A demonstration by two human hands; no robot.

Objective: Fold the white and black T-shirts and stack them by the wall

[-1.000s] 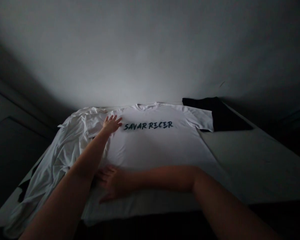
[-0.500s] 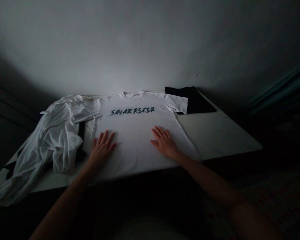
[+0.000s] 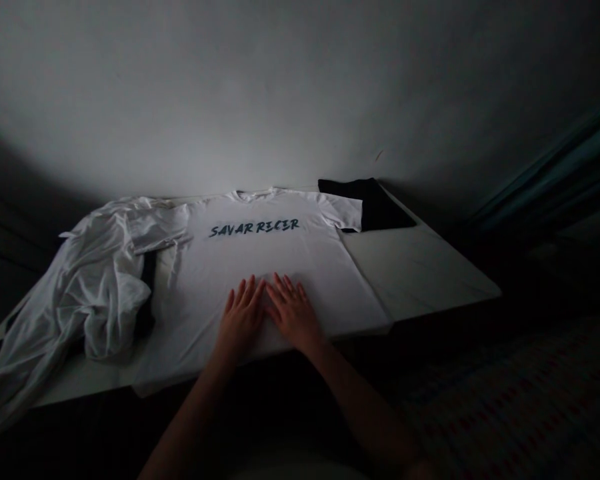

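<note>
A white T-shirt (image 3: 265, 257) lies flat and smooth on a white table, with dark lettering reading "SAVAR RECER" across its chest. My left hand (image 3: 243, 319) rests palm down on the shirt's lower middle, fingers spread. Just beside it, my right hand (image 3: 294, 312) lies flat on the same fabric, its fingertips almost meeting the left hand's. Neither hand grips anything. The shirt's hem is partly hidden by my hands and the dim light.
A crumpled white garment (image 3: 93, 287) sits heaped at the table's left, over a black piece of cloth (image 3: 149, 287). A black garment (image 3: 367, 205) lies behind the shirt's right sleeve. The white table (image 3: 420, 273) ends in an edge at the front. A wall stands behind.
My hands have slid together from apart on the shirt to side by side at its lower middle. The view has shifted slightly, moving the table left in the picture.
</note>
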